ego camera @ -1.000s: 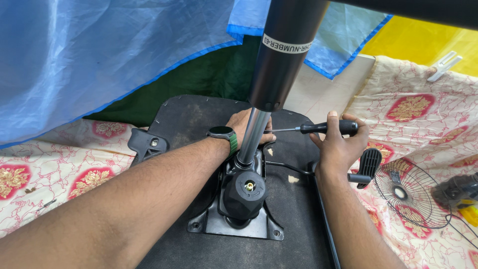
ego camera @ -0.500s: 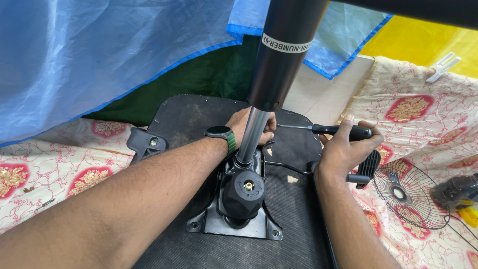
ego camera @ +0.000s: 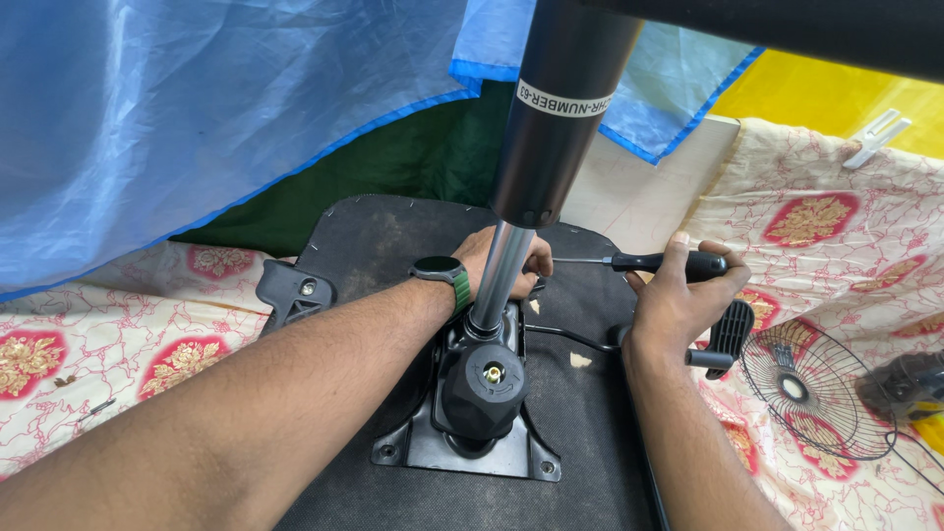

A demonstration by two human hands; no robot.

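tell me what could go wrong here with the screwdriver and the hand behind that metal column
1. The left hand rests on the seat underside right where the screwdriver tip points; a slip could jab its fingers.
2. The chrome column hides the tip, so seating it is partly blind and it may cam out.
3. The right hand sits close to the lever paddle; a sudden slip could knock it against that.

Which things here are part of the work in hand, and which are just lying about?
In use: screwdriver in right hand; left hand behind the gas-lift column; metal mechanism plate; upturned chair seat.
Lying about: wire fan guard; blue tarpaulin; floral cloth.
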